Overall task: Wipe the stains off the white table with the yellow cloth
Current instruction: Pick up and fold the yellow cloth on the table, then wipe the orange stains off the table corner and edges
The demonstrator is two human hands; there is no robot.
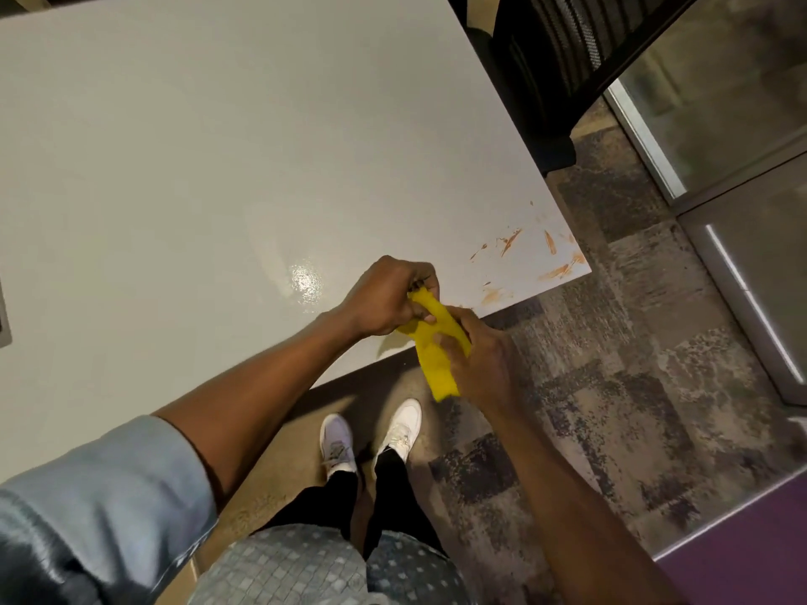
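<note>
The yellow cloth [436, 342] is bunched into a long, rumpled strip and held in the air over the near edge of the white table [196, 168], its lower end hanging down past the edge above the floor. The left hand [388, 299] is closed around the cloth's upper end, fingers curled tight, while the right hand [476, 355] grips the middle and lower part, thumb pressed on the fabric. The two hands sit close together, almost touching. Just beyond them, toward the table's near right corner, orange stains [524, 259] lie smeared in streaks and dabs across the surface, apart from the cloth. A glossy wet-looking patch [305, 277] shines on the table just left of the left hand. Below the hands, two white shoes [371, 438] stand on a patterned carpet [611, 386]. A dark chair [554, 58] stands at the table's far right side.
</note>
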